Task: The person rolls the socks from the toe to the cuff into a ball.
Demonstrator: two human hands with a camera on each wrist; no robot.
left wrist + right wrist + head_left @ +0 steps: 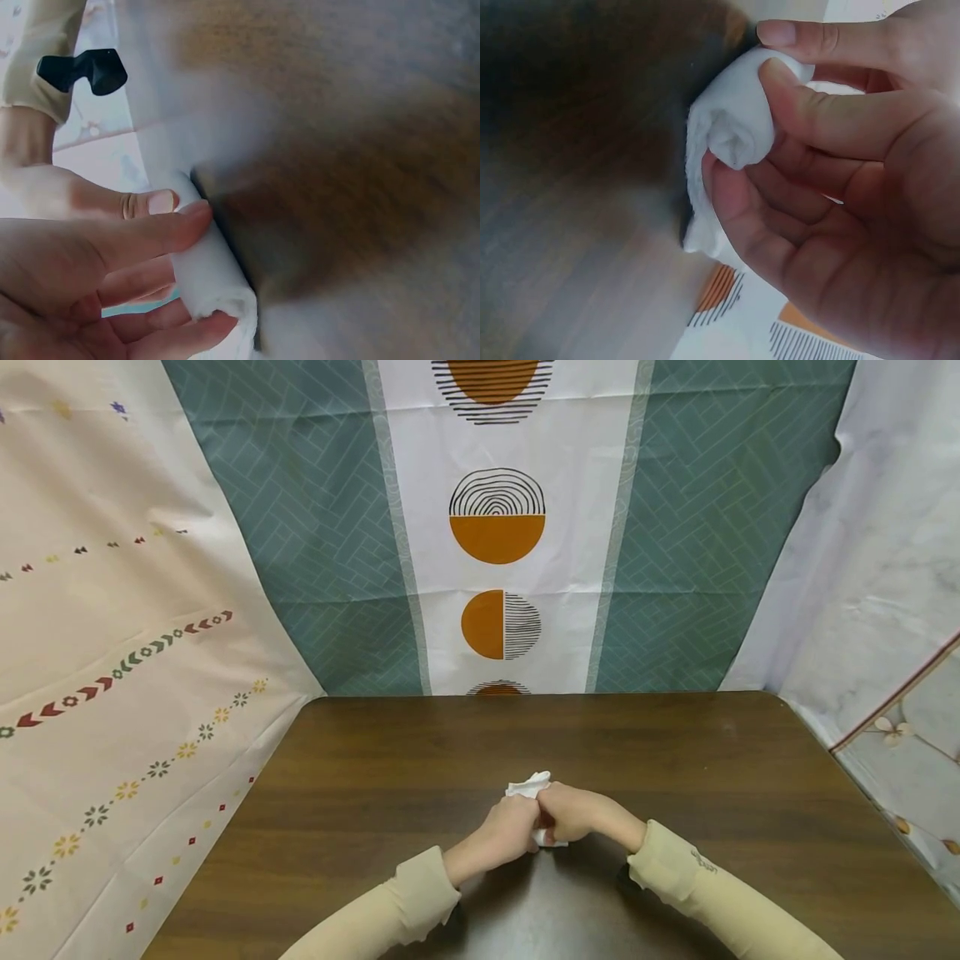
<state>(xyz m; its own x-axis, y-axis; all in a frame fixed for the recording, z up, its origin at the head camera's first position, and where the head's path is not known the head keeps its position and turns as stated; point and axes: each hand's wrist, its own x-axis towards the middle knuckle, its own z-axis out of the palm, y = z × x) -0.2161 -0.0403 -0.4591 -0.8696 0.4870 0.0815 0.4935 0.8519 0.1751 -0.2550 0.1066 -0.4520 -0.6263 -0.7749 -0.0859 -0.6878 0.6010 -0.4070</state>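
Note:
A soft white cloth (529, 785), partly rolled up, lies on the brown table between both hands. My left hand (510, 825) grips the near left side of the roll. In the left wrist view the thumb and fingers pinch the end of the rolled cloth (206, 270). My right hand (572, 810) holds the other end, close beside the left. The right wrist view shows its thumb on top and a fingertip tucked at the spiral end of the cloth (739, 112), with a flat flap trailing from the roll. The hands hide the middle of the cloth in the head view.
The dark wood table (375, 760) reaches back to a green and white patterned curtain (517, 577). A cream patterned cloth (112, 693) hangs at the left, a white marbled one (885, 610) at the right. Both forearms wear cream sleeves (675, 868).

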